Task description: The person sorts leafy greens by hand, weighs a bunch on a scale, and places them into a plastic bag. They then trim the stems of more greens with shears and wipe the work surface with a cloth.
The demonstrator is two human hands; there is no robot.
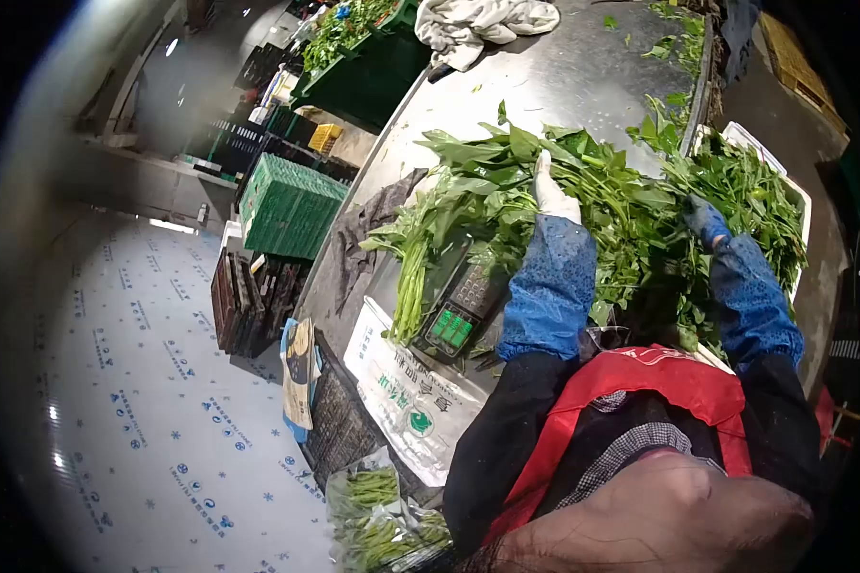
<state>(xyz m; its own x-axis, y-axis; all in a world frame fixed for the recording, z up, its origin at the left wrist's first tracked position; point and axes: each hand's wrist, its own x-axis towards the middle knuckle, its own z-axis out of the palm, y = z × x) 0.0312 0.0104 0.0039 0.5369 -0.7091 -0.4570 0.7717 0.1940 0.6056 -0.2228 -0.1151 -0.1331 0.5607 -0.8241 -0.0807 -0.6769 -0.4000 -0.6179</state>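
your left hand (557, 196) rests on leafy greens (621, 202), your right hand (706, 222) among those by the white crate (740, 134); i cannot tell if either grips; keep stems aligned, leaves uncrushed

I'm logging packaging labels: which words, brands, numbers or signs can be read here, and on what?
Nothing reads surely enough to quote.
White sack: green and dark characters, too blurred.
White panel: repeated blue print, too small.
Red apron: white print, unclear.
Keypad device: key markings too small.
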